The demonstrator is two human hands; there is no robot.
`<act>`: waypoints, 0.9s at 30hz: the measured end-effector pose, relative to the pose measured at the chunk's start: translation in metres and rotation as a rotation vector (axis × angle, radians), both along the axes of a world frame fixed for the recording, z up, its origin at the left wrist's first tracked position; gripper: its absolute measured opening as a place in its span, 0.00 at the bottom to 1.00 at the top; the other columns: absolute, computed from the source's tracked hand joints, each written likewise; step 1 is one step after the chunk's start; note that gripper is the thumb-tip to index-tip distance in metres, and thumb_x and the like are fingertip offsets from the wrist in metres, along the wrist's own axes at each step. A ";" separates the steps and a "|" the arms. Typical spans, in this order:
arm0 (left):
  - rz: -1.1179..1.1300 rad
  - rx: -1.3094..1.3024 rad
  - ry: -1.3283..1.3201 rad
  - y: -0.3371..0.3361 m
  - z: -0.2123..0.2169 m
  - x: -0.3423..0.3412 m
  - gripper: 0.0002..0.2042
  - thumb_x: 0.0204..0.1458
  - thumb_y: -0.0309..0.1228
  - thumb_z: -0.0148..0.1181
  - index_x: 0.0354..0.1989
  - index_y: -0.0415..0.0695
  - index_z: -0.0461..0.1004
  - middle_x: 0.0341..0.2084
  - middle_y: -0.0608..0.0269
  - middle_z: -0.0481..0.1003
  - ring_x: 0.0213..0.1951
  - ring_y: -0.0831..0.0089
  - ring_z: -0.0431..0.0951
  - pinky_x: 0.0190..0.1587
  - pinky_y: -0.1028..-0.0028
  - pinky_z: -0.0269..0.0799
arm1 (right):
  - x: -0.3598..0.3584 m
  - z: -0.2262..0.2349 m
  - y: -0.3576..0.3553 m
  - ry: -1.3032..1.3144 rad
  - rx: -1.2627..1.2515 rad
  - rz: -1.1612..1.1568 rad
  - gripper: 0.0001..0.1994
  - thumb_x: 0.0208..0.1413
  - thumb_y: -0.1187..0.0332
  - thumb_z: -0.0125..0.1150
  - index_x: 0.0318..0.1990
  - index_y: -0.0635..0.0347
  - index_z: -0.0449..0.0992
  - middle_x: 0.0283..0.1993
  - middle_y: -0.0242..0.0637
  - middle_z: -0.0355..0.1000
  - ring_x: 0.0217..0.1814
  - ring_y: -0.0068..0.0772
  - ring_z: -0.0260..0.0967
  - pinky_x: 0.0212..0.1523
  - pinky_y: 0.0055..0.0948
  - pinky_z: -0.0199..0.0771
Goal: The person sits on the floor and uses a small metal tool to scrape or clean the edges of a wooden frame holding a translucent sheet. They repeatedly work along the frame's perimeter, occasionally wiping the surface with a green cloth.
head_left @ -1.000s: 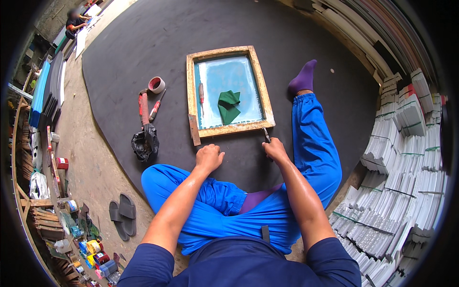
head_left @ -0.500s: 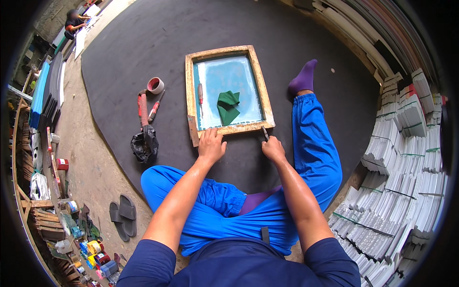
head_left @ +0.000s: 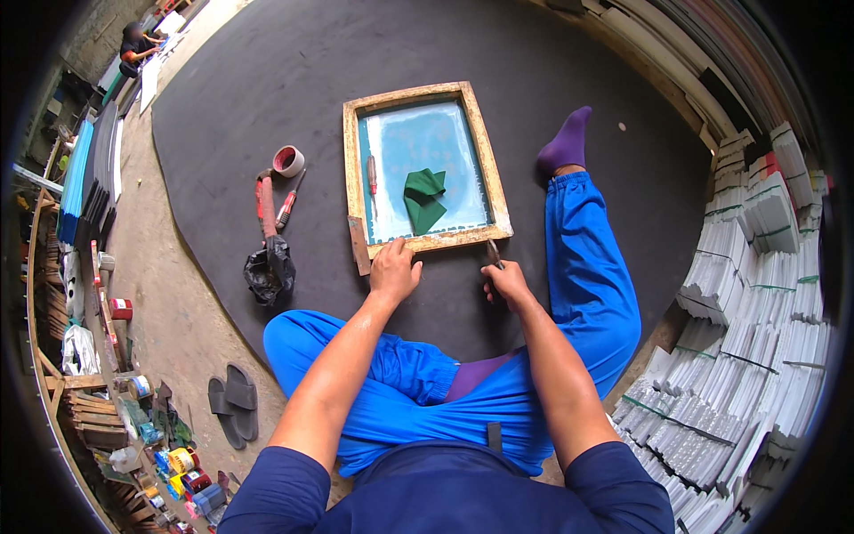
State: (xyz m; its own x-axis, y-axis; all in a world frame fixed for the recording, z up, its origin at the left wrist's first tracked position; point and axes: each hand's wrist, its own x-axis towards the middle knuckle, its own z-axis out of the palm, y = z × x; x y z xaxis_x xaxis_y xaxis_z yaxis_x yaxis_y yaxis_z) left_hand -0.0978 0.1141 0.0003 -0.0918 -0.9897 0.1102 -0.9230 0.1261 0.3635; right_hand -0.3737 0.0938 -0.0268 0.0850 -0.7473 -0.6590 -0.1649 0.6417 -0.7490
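A wooden screen-printing frame [head_left: 488, 169] with blue and white mesh lies on the black mat in front of me. My left hand [head_left: 394, 270] grips its near rail left of the middle, fingertips on the wood. My right hand [head_left: 507, 283] is closed on dark pliers [head_left: 495, 253], whose tip is by the frame's near right corner; I cannot tell whether it touches the wood. On the mesh lie a folded green cloth [head_left: 424, 199] and a red-handled screwdriver [head_left: 372, 178]. A flat brown strip [head_left: 358, 245] rests against the near left corner.
Left of the frame are a tape roll [head_left: 288, 161], a red-handled tool [head_left: 267, 205], another screwdriver [head_left: 286, 209] and a black plastic bag [head_left: 269, 270]. Grey sandals [head_left: 233, 405] stand off the black mat [head_left: 258, 80]. Bundled white strips [head_left: 712, 392] are stacked right. A person [head_left: 135, 49] sits far left.
My right hand has shifted slightly toward me and its fingers have loosened around the pliers, which are now more tilted. My left hand and the frame have barely moved.
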 end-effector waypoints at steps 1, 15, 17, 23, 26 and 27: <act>0.008 0.005 0.008 0.000 0.004 -0.002 0.14 0.46 0.35 0.72 0.39 0.42 0.82 0.52 0.51 0.75 0.55 0.54 0.74 0.59 0.59 0.70 | 0.002 0.005 0.005 0.033 -0.012 0.057 0.08 0.59 0.68 0.62 0.33 0.64 0.75 0.22 0.39 0.73 0.16 0.31 0.70 0.17 0.33 0.71; -0.177 0.016 0.115 0.036 -0.006 -0.002 0.07 0.51 0.35 0.68 0.33 0.47 0.85 0.30 0.61 0.82 0.40 0.61 0.80 0.50 0.61 0.71 | 0.059 0.026 0.044 0.090 -0.032 0.604 0.14 0.63 0.62 0.63 0.40 0.67 0.76 0.23 0.38 0.76 0.18 0.29 0.75 0.18 0.31 0.73; -0.161 0.076 0.095 0.040 -0.008 0.003 0.07 0.52 0.36 0.67 0.33 0.47 0.86 0.29 0.60 0.82 0.39 0.61 0.81 0.50 0.61 0.72 | 0.060 0.027 0.045 0.034 0.028 0.642 0.15 0.64 0.60 0.63 0.42 0.67 0.75 0.25 0.38 0.77 0.20 0.29 0.76 0.19 0.30 0.74; -0.014 0.355 0.021 0.048 -0.001 0.010 0.10 0.54 0.40 0.66 0.33 0.49 0.87 0.31 0.55 0.84 0.39 0.58 0.84 0.49 0.59 0.73 | 0.051 0.015 0.048 -0.087 0.103 0.636 0.16 0.66 0.59 0.60 0.46 0.67 0.74 0.31 0.41 0.78 0.27 0.32 0.79 0.27 0.33 0.78; 0.014 0.492 -0.076 0.047 0.010 0.014 0.11 0.52 0.43 0.68 0.32 0.48 0.87 0.31 0.54 0.84 0.39 0.58 0.84 0.49 0.60 0.73 | 0.037 0.012 0.038 0.018 0.006 0.519 0.14 0.64 0.61 0.61 0.45 0.65 0.76 0.32 0.39 0.78 0.29 0.32 0.79 0.30 0.33 0.77; 0.020 0.498 -0.093 0.047 0.012 0.015 0.12 0.52 0.44 0.69 0.32 0.48 0.86 0.30 0.55 0.84 0.40 0.58 0.83 0.50 0.60 0.73 | 0.031 0.012 0.032 0.101 -0.008 0.470 0.14 0.64 0.61 0.61 0.44 0.65 0.76 0.31 0.39 0.78 0.29 0.32 0.79 0.29 0.34 0.77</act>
